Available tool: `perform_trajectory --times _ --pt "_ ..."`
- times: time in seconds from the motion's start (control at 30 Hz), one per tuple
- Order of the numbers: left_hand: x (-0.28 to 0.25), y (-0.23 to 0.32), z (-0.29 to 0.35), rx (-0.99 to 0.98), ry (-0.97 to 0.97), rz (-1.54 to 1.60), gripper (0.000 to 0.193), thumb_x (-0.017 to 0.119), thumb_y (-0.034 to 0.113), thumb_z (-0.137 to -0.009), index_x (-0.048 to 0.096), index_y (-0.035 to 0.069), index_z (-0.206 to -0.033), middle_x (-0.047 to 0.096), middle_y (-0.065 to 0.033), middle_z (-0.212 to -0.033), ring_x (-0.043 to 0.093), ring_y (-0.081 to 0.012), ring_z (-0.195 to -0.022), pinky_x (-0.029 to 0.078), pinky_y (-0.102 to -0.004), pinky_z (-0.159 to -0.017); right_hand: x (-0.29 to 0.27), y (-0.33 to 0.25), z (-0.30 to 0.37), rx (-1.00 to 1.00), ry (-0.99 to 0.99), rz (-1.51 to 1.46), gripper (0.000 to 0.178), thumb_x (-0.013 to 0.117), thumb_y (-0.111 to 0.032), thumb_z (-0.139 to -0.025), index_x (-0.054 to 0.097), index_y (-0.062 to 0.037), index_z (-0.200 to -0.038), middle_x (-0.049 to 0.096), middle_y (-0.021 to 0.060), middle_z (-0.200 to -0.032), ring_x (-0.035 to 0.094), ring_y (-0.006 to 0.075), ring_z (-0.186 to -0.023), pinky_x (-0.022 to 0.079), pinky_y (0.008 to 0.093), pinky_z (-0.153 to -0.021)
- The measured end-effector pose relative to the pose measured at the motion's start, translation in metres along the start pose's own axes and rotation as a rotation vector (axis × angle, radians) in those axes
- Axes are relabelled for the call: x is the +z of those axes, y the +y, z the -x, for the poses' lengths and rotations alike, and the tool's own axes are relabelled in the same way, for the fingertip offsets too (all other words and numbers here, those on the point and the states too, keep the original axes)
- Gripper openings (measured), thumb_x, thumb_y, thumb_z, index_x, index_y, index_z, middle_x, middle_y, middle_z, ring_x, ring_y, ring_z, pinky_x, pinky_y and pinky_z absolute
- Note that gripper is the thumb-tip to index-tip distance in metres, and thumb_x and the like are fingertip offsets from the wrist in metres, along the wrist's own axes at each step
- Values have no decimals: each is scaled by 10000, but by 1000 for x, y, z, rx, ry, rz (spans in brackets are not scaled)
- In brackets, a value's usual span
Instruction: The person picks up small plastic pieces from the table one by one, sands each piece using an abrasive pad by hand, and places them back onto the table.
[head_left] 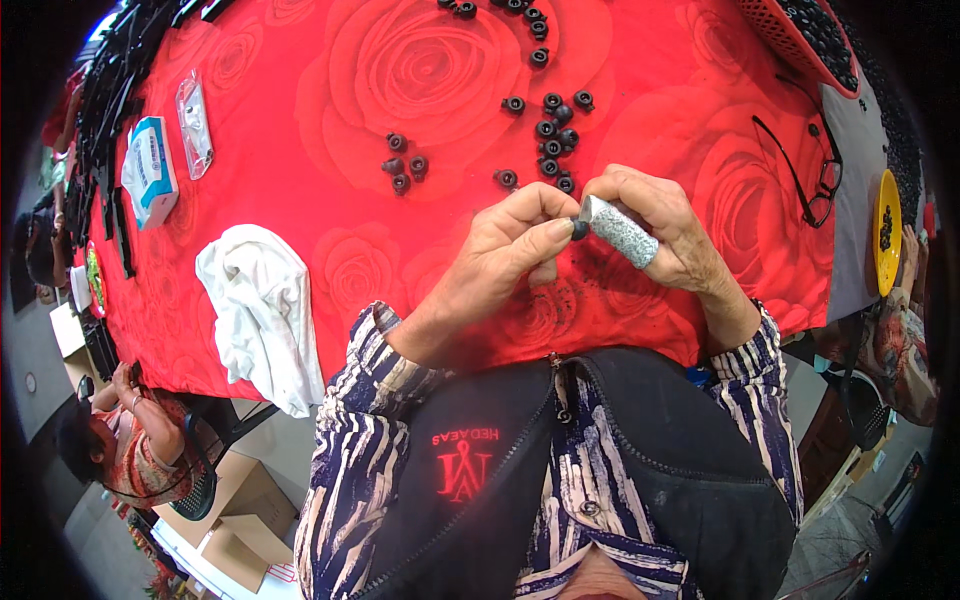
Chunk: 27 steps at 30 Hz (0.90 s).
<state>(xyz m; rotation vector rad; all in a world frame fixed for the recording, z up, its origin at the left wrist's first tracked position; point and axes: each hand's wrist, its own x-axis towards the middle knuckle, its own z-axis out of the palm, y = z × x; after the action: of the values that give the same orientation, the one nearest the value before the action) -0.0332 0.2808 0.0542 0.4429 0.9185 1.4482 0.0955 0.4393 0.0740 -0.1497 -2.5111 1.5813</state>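
Note:
My left hand (505, 245) pinches a small round black part (579, 230) between thumb and fingers. In my right hand (672, 225) is a short silver, glittery cylinder-shaped handle (625, 238), its upper end right beside the black part. Whether a blade sticks out of that end is too small to tell. Beyond my hands, several more black knob-like parts (550, 130) lie on the red cloth. A smaller group of the same parts (400, 165) sits farther left. Dark crumbs are scattered on the cloth below my hands.
A red rose-patterned tablecloth (400, 260) covers the table. At left lie a white cloth (260, 310), a blue-and-white tissue pack (150, 175), a clear pouch (195, 125) and black strips (100, 130). Glasses (820, 200), a red basket (785, 35) and a yellow plate (880, 262) are at right. People sit both sides.

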Motion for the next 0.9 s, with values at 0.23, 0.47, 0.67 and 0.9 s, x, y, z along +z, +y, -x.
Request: perform_trajectory --times 0.23,0.47,0.67,0.9 --pt "1 3 2 -26 -26 11 196 505 193 -927 527 16 -1007 476 26 -748 408 -29 -539 349 -188 -484 0 3 -1 -84 -20 -3 200 583 -101 -780 538 8 -941 523 125 -752 535 279 -655 417 342 -579" --pt "-2 1 0 -39 29 48 181 504 183 -926 524 19 -1001 480 25 -737 398 -26 -528 328 -178 -470 0 2 -1 -174 -62 90 225 616 -88 -740 543 7 -931 517 125 -744 538 283 -646 416 350 -559" --pt "4 11 7 1 48 -40 138 519 139 -913 539 23 -985 476 29 -730 383 -19 -521 311 -177 -451 -5 -9 -3 -180 67 -38 271 651 -104 -719 550 -3 -948 522 100 -721 528 251 -600 415 339 -531" --pt "1 -2 1 -82 -59 276 125 535 174 -912 535 50 -925 474 31 -737 404 -20 -574 295 -175 -428 27 -3 2 -487 378 364 339 705 -29 -620 578 12 -932 542 88 -704 524 209 -541 411 318 -465"
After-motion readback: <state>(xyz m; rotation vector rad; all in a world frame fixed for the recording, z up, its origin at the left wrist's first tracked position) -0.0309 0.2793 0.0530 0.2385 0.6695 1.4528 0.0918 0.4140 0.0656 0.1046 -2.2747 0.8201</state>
